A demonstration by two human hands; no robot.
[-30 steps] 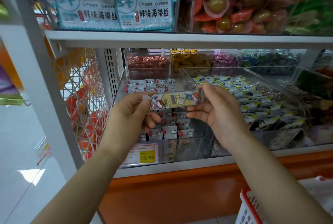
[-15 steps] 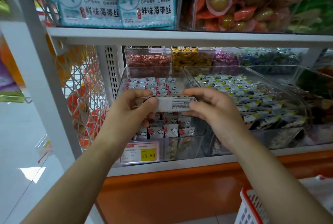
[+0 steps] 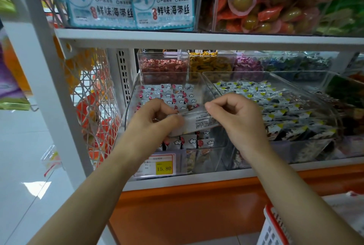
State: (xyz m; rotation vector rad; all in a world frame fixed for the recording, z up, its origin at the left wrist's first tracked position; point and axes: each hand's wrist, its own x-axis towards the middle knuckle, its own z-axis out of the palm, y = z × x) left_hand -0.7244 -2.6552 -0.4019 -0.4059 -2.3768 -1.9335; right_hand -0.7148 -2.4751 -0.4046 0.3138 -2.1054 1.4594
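Nearest, low and to the right of the right hand: corner of a red-rimmed white plastic basket (image 3: 272,229), cut off by the frame edge. Straight below both hands, a glossy orange base panel (image 3: 187,215) under the shelf front.

Just under the left hand (image 3: 155,120), a yellow price label reading 15.80 (image 3: 163,167), fixed to the front of a clear plastic bin (image 3: 217,152).

Both hands meet over that bin. The left hand has its thumb and fingers curled round the left end of a long white snack packet with small black print (image 3: 201,121). The right hand (image 3: 236,118) pinches the packet's upper right edge between thumb and forefinger, the other fingers tucked in. The packet is held between the hands, slightly tilted with its right end higher, print side up, above the bin's front half.

Beneath the hands the bin holds small white sachets with red and cloud marks (image 3: 177,95).

Right of the right hand, a second clear bin (image 3: 307,148) of white, black and yellow sachets (image 3: 285,114).

Beyond the hands, a small clear box of reddish-brown sweets (image 3: 163,65) and, to its right, one of yellow sweets (image 3: 208,61).

Above, a white metal shelf (image 3: 197,39) carrying blue-and-white seaweed packs (image 3: 161,8).
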